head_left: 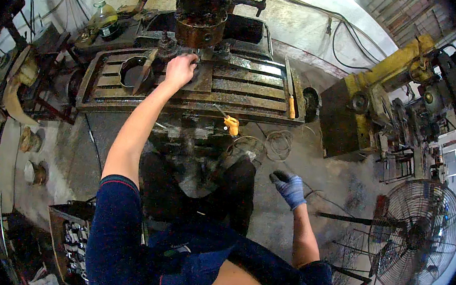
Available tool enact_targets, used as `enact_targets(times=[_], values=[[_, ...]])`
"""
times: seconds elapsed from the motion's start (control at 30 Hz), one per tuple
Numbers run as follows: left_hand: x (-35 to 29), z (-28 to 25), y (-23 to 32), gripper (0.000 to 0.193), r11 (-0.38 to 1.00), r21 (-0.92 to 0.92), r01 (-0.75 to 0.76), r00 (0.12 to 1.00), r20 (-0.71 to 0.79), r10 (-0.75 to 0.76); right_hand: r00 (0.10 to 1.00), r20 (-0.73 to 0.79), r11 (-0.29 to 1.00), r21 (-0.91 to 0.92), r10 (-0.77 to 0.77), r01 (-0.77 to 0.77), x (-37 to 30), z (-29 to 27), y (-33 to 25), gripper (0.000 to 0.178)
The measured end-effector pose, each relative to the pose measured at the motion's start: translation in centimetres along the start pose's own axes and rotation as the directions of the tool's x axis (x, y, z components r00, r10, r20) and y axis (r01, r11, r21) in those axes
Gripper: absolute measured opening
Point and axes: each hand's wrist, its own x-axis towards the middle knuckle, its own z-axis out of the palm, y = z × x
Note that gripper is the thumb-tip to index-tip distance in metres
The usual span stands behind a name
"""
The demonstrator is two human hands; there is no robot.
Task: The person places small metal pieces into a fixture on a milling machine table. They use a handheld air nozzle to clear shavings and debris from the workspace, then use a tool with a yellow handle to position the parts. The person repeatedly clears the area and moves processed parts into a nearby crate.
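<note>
My bare left hand [181, 70] reaches over the slotted machine table [244, 89], just below the dark, grimy spindle head [199, 27]. Its fingers are curled in; whatever they grip is hidden by the hand and the spindle. Left of it, a dark metal ring-shaped part [134, 73] with a large hole lies on the table. My right hand [289, 189], in a blue-grey glove with dark fingertips, hangs low at the right, away from the table. Its fingers are loosely bent, and no object shows in them.
A yellow air gun [231, 124] hangs at the table's front edge. On the table's right end lies an orange-handled tool [292, 107]. A large fan [414, 234] stands at the right, near a yellow machine [352, 110]. A coiled hose [278, 145] lies on the floor.
</note>
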Motion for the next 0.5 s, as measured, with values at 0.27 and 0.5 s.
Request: enact_targets(times=[0.27, 0.5], values=[[0.6, 0.2, 1.1, 0.031, 0.966, 0.148, 0.213, 0.976, 0.012, -0.217, 0.992, -0.107, 0.992, -0.117, -0.07, 0.057, 2.9, -7.3, -7.9, 0.027], [1.1, 0.3, -0.6, 0.036, 0.927, -0.041, 0.373, 0.927, 0.043, -0.372, 0.712, -0.536, 0.885, -0.175, -0.453, 0.432, 8.9, -21.8, -19.1, 0.025]])
